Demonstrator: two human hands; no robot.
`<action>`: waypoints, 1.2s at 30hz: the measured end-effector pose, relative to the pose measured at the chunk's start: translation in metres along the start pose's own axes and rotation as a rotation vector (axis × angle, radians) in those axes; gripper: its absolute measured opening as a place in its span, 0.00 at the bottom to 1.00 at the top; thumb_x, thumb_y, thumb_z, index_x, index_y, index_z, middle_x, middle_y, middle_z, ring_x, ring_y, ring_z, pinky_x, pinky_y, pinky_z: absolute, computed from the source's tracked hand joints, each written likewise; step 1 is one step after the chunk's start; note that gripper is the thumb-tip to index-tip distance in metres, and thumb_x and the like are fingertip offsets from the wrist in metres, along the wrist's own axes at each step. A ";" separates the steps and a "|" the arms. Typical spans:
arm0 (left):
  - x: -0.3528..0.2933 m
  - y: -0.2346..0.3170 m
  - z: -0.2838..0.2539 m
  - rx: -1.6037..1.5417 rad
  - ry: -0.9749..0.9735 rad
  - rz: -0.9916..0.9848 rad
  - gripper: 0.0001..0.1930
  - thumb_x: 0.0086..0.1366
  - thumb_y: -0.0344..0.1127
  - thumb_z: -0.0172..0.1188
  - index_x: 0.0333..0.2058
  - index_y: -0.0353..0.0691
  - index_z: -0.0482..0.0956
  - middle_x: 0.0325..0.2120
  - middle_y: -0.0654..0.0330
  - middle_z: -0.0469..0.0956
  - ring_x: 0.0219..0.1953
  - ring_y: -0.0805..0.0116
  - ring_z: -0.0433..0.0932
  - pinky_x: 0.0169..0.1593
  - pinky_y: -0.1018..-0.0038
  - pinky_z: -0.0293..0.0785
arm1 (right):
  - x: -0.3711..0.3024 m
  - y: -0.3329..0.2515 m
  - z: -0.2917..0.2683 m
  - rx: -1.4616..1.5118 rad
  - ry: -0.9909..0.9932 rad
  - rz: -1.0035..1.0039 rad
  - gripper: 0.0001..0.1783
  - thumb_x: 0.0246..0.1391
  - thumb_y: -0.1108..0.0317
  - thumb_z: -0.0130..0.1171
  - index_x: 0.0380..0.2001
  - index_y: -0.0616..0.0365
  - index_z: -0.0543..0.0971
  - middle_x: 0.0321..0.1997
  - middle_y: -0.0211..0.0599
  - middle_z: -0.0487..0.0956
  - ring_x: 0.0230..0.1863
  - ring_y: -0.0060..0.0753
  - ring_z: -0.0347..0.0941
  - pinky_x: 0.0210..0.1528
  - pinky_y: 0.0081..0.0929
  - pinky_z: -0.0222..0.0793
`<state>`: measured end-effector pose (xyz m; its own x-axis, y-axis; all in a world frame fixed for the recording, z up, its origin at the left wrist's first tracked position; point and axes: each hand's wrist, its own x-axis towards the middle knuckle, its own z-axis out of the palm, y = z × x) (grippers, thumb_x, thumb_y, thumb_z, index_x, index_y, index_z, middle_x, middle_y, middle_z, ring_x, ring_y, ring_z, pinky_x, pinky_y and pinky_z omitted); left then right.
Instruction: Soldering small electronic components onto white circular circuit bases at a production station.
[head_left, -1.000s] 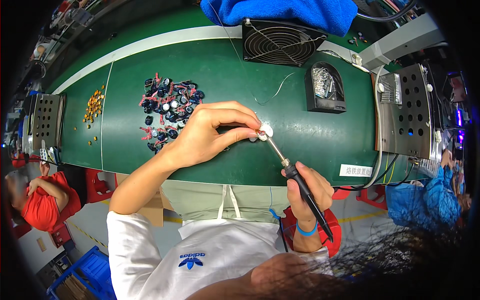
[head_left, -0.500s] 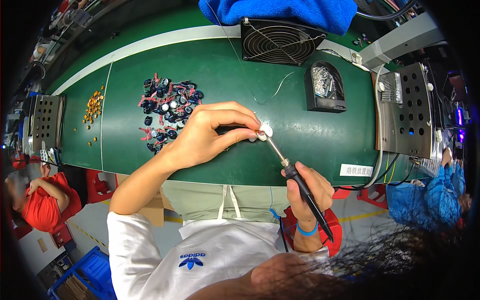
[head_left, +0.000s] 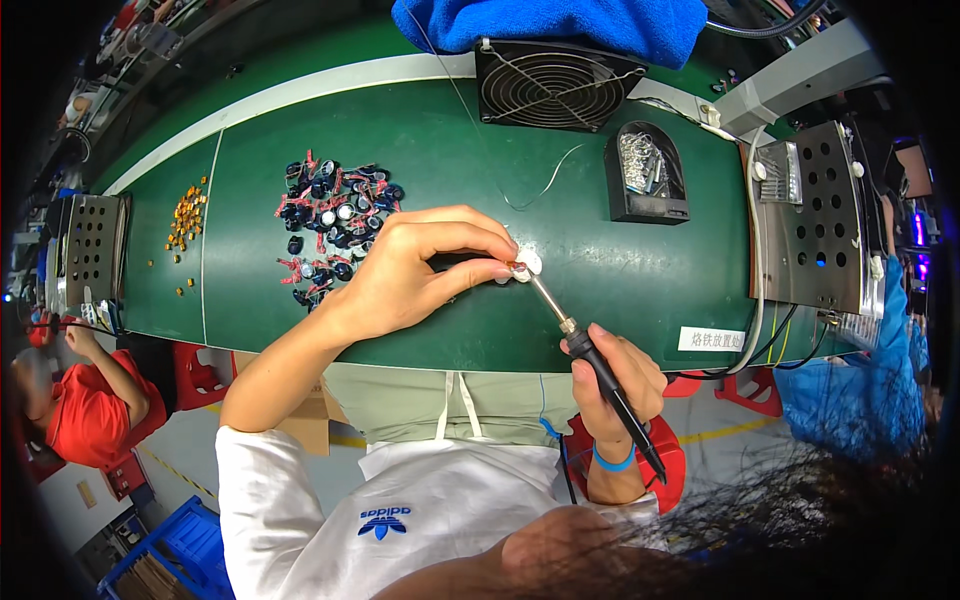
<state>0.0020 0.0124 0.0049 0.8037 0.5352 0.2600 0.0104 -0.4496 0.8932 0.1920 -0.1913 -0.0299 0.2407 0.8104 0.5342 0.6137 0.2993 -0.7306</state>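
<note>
A soldering iron [head_left: 592, 354] with a black handle and bare metal shaft is gripped in my right hand [head_left: 632, 388], slanting up and left. Its tip meets a small reddish part [head_left: 519, 267] pinched between the thumb and index finger of my left hand [head_left: 425, 262]. White round pieces [head_left: 529, 260] lie right at the fingertips; the tip and fingers partly cover them. Left of my left hand, several dark round components with red wires [head_left: 345, 212] are spread in a heap on the green bench [head_left: 440, 130].
A black fan [head_left: 556, 86] stands at the back under a blue towel [head_left: 560, 25]. A black tray [head_left: 648, 207] of metal bits sits back right, near a thin wire [head_left: 552, 180]. Small amber pieces [head_left: 186, 215] lie far left. Perforated metal boxes [head_left: 818, 220] flank the bench.
My hands, the iron and the small part hold almost the same pose. The view shifts slightly. At the sides, the people in red and in blue have moved their arms.
</note>
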 end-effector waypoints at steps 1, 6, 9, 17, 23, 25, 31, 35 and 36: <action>0.000 0.000 0.000 -0.007 0.001 -0.005 0.07 0.62 0.23 0.70 0.40 0.32 0.86 0.39 0.54 0.86 0.40 0.62 0.86 0.45 0.70 0.83 | 0.000 0.000 0.000 0.000 -0.011 0.000 0.19 0.61 0.67 0.66 0.50 0.71 0.79 0.30 0.50 0.86 0.29 0.42 0.85 0.34 0.29 0.79; 0.000 0.000 0.001 0.004 -0.001 0.007 0.07 0.63 0.23 0.70 0.40 0.32 0.86 0.39 0.54 0.86 0.40 0.62 0.86 0.45 0.70 0.83 | 0.000 -0.001 -0.001 0.000 -0.009 0.002 0.19 0.61 0.68 0.66 0.50 0.71 0.79 0.30 0.50 0.86 0.29 0.42 0.85 0.33 0.29 0.78; 0.000 0.000 0.001 -0.001 0.001 0.005 0.07 0.63 0.23 0.70 0.40 0.32 0.86 0.39 0.54 0.86 0.40 0.62 0.86 0.45 0.70 0.83 | 0.000 -0.002 -0.001 -0.004 -0.009 0.000 0.19 0.61 0.69 0.66 0.50 0.71 0.79 0.30 0.50 0.86 0.29 0.43 0.85 0.33 0.29 0.79; 0.001 0.000 0.001 0.009 -0.001 0.009 0.07 0.62 0.23 0.70 0.39 0.32 0.86 0.39 0.54 0.86 0.40 0.62 0.86 0.44 0.70 0.83 | -0.001 -0.003 0.000 0.017 0.048 0.052 0.20 0.61 0.66 0.66 0.49 0.72 0.80 0.30 0.51 0.87 0.30 0.43 0.86 0.36 0.29 0.80; 0.005 0.001 -0.001 0.022 0.002 0.041 0.07 0.62 0.23 0.70 0.40 0.32 0.86 0.39 0.54 0.86 0.41 0.61 0.86 0.45 0.70 0.83 | 0.004 -0.002 0.000 0.007 0.082 0.017 0.21 0.61 0.66 0.66 0.50 0.73 0.80 0.31 0.51 0.87 0.31 0.41 0.87 0.37 0.29 0.81; 0.002 0.003 -0.002 0.051 0.015 0.029 0.07 0.62 0.23 0.69 0.39 0.33 0.87 0.39 0.54 0.86 0.41 0.61 0.87 0.46 0.70 0.83 | 0.009 -0.004 0.000 0.036 0.091 0.075 0.23 0.60 0.68 0.67 0.54 0.75 0.79 0.30 0.48 0.86 0.30 0.40 0.86 0.38 0.28 0.80; -0.006 0.012 -0.008 0.074 0.044 0.166 0.05 0.62 0.21 0.69 0.37 0.31 0.87 0.39 0.53 0.86 0.45 0.58 0.85 0.49 0.67 0.81 | 0.068 0.002 -0.014 -0.608 -0.016 0.097 0.29 0.57 0.79 0.65 0.63 0.59 0.76 0.38 0.47 0.75 0.39 0.49 0.72 0.44 0.39 0.69; -0.001 0.016 -0.047 0.023 0.068 0.005 0.05 0.64 0.20 0.67 0.38 0.32 0.86 0.41 0.55 0.86 0.46 0.66 0.84 0.50 0.71 0.81 | 0.044 0.008 -0.017 -0.328 0.161 0.185 0.31 0.58 0.82 0.63 0.66 0.67 0.72 0.37 0.45 0.80 0.36 0.43 0.76 0.42 0.38 0.73; -0.003 0.009 -0.060 -0.144 0.152 -0.126 0.05 0.66 0.21 0.66 0.40 0.32 0.86 0.42 0.56 0.85 0.46 0.70 0.83 0.51 0.73 0.81 | 0.038 0.011 -0.009 -0.241 0.170 0.168 0.30 0.59 0.81 0.62 0.66 0.67 0.72 0.38 0.45 0.82 0.35 0.41 0.77 0.41 0.37 0.74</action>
<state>-0.0358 0.0503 0.0343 0.7026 0.6869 0.1855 0.0112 -0.2713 0.9624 0.2147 -0.1619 -0.0137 0.4628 0.7368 0.4929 0.7103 0.0244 -0.7035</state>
